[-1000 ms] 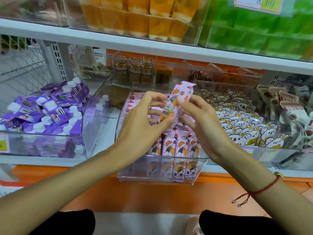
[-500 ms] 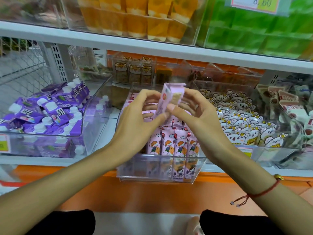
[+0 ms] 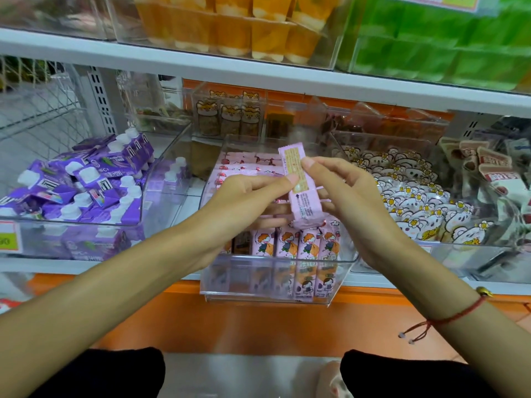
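A pink snack packet (image 3: 304, 199) stands nearly upright in the air above a clear plastic bin (image 3: 275, 271), its printed back side facing me. My left hand (image 3: 241, 208) pinches its left edge with thumb and fingers. My right hand (image 3: 353, 202) pinches its right edge near the top. The bin holds several more pink packets (image 3: 293, 245) with a cartoon child on the front, standing in rows, with more lying flat further back.
A clear bin of purple cartons with white caps (image 3: 74, 193) sits to the left. Another bin with white cartoon packets (image 3: 413, 202) sits to the right. Orange cups (image 3: 230, 27) and green packs (image 3: 442, 44) fill the upper shelf (image 3: 172, 64).
Both hands have turned the pink packet round, so the cartoon front seen a second ago is replaced by its printed back. The packet stays above the bin.
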`<state>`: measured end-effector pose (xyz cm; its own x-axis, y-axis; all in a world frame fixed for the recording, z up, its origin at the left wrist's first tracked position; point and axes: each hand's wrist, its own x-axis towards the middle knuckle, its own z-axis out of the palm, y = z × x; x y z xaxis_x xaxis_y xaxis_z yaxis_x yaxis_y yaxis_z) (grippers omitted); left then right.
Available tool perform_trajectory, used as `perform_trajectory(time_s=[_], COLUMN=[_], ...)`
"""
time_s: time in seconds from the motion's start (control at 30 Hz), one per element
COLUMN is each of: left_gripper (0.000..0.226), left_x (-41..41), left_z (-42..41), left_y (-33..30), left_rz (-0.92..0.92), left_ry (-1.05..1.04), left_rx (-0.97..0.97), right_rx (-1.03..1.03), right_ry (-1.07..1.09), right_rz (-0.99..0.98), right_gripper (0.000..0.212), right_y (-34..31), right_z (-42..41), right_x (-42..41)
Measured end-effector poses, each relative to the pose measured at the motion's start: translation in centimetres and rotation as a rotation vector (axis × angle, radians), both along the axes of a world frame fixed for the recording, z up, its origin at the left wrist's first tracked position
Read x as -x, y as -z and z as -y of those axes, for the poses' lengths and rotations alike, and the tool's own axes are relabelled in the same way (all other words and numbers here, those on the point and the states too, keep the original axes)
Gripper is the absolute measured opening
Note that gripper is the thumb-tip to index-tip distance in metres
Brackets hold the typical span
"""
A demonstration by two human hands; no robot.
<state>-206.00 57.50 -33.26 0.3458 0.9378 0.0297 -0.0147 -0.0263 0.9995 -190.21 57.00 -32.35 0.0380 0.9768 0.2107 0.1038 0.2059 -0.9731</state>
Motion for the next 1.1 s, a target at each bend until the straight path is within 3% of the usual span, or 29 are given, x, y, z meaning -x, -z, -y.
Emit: perform_trajectory(time_s=[0.2, 0.33, 0.43, 0.6, 0.73, 0.87, 0.97, 1.1], left_gripper=[0.032, 0.044, 0.042, 0.045, 0.041, 0.053, 0.067, 0.061], left_x=[0.5, 1.0, 1.2, 1.2, 0.8, 0.5, 0.8, 1.6], left_z=[-0.4, -0.7, -0.5, -0.6, -0.5, -0.3, -0.5, -0.8], left_y=[-0.1, -0.3, -0.5, -0.4, -0.4, -0.5, -0.6, -0.9], left_rz=[-0.014, 0.002, 0.016, -0.001, 0.090, 0.126, 0.160, 0.094], left_ry=[-0.061, -0.128, -0.130, -0.146, -0.166, -0.211, -0.261, -0.195], left_rx=[-0.118, -0.315, -0.373, -0.356, -0.255, -0.202, -0.267, -0.355], right_rx=[-0.118, -0.338, -0.382, -0.369, -0.330, -0.340, -0.254, -0.104], right_ry=[-0.087, -0.231, -0.266, -0.244, -0.189, -0.163, -0.161, -0.117], right_rz=[0.092, 0.184, 0.177, 0.212, 0.269, 0.207, 0.154, -0.002], right_gripper=[0.036, 0.028, 0.026, 0.032, 0.053, 0.033, 0.029, 0.030], right_y=[0.5, 0.5, 0.4, 0.4, 0.8, 0.7, 0.6, 0.7], right_z=[0.0, 0.5, 0.6, 0.4, 0.3, 0.4, 0.1, -0.3], right_x=[-0.1, 0.2, 0.2, 0.2, 0.1, 0.3, 0.1, -0.4])
